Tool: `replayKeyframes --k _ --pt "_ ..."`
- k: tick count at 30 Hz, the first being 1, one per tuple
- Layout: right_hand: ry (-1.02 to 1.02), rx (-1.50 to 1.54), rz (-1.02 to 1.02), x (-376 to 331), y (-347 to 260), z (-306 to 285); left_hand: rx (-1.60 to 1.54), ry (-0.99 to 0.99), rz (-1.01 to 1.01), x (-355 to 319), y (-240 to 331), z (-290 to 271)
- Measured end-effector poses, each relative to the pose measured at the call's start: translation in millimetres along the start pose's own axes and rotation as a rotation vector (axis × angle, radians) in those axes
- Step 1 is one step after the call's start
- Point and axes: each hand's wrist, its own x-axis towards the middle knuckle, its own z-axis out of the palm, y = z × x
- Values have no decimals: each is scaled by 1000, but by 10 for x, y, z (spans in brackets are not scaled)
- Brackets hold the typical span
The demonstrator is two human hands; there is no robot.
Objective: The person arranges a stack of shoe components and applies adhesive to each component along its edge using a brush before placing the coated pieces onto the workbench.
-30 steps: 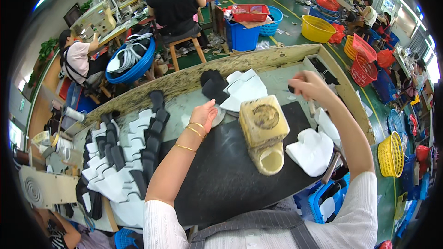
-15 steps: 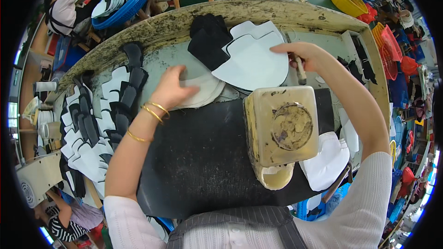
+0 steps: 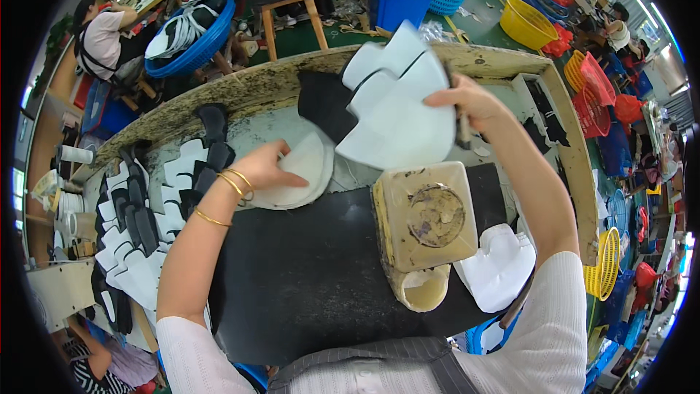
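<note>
My left hand (image 3: 257,165) is closed on the edge of a small stack of off-white rounded pieces (image 3: 312,168), thumb on top. My right hand (image 3: 474,102) pinches the right edge of several white cut pieces (image 3: 401,128), fanned over one another and tilted up off the bench. A short brush (image 3: 464,130) is also tucked in that hand, partly hidden behind its fingers. Black cut pieces (image 3: 324,102) lie behind the white ones. Nearer to me stands a squarish, glue-crusted plastic container (image 3: 461,237) with a round open spout (image 3: 425,290) at its near end.
A black mat (image 3: 292,277) covers the near bench. Overlapping black and white pieces (image 3: 138,226) fill the left side; a white piece (image 3: 499,266) lies right of the container. A raised, stained rim (image 3: 255,87) bounds the bench. Beyond are baskets, a stool (image 3: 292,11) and other people.
The white pieces have been lifted and tilted in my right hand. My left hand has closed on the rounded stack, which has shifted slightly toward me. The whole view has shifted a little.
</note>
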Motion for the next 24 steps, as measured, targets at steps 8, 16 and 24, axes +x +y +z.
replayKeyframes --k 8,16,24 --pt "426 121 -270 -1179 -729 -703 -290 251 382 710 668 -23" --pt "536 145 -420 -2173 -864 243 -899 68 786 -781 1681 214" --pt "118 -115 -228 -2403 -710 1794 -1341 577 776 -1999 1067 208"
